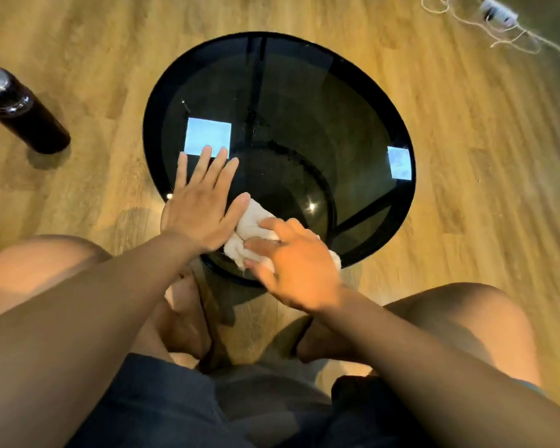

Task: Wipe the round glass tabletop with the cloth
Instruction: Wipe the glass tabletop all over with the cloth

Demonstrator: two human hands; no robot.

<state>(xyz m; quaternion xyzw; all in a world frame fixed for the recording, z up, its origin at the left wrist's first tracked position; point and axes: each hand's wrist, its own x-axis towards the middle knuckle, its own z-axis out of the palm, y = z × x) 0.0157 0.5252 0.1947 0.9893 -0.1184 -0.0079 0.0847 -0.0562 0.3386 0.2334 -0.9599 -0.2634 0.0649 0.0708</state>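
Note:
A round dark glass tabletop [304, 101] with a black rim stands in front of my knees. A crumpled white cloth [251, 229] lies on its near edge. My right hand [296, 265] presses down on the cloth, fingers spread over it and pointing left. My left hand [204, 205] rests flat on the glass at the near left, fingers apart, its thumb touching the cloth's upper edge. Most of the cloth is hidden under my right hand.
A dark bottle with a shiny cap [20, 111] stands on the wooden floor to the left. A white power strip with tangled cords [498, 11] lies at the far right. Two bright square reflections [207, 135] show on the glass. My bare knees flank the table.

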